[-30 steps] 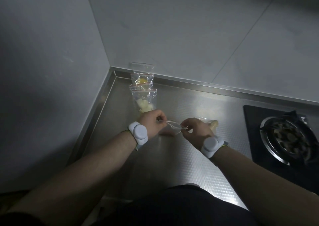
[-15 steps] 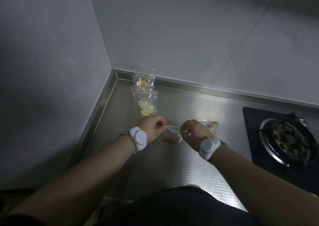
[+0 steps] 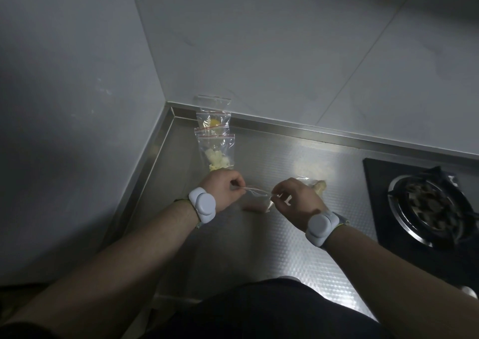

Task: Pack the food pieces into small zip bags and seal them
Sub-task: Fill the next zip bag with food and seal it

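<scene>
Your left hand (image 3: 228, 189) and right hand (image 3: 294, 200) each pinch an end of the bag (image 3: 258, 196) rim mid-frame, likely tensioning the zip for sealing; filled bags (image 3: 216, 147) parked upper left, clear of work.

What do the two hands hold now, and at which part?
Both hold one small zip bag by its top edge: the left hand pinches the left end, the right hand the right end.

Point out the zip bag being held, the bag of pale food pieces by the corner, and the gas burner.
held zip bag (image 3: 258, 196), head view, on its clear body between the hands.
bag of pale food pieces (image 3: 217, 154), head view, on its middle.
gas burner (image 3: 427, 204), head view, on its centre.
</scene>
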`<state>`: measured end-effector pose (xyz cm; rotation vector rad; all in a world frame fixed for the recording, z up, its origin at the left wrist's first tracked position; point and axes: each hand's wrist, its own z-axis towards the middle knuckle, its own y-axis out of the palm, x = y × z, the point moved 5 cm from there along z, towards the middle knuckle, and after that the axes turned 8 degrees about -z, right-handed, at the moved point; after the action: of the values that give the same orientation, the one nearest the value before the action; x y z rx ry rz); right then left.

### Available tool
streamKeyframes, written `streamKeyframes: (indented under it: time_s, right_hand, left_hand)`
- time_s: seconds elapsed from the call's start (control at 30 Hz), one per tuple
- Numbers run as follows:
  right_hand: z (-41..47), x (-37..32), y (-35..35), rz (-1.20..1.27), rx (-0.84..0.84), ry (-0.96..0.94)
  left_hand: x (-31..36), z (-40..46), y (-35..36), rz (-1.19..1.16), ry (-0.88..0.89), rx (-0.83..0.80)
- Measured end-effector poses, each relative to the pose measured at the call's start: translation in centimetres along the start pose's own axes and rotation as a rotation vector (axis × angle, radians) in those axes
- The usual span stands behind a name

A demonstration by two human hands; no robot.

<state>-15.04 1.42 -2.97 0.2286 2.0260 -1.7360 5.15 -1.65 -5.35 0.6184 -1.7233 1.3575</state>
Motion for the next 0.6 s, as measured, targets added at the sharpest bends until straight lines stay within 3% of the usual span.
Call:
streamKeyframes:
  time_s: [0.4,0.6]
  right_hand:
    - [0.08,0.14,-0.25,-0.018,0.024,0.005]
    - [0.35,-0.16,-0.13,-0.035,0.007,0.011]
  left_hand:
    - [0.03,-0.16,-0.62,0.004,0.03,0.018]
    - [-0.36,0.27,-0.8,0.037,-0.045,0.006]
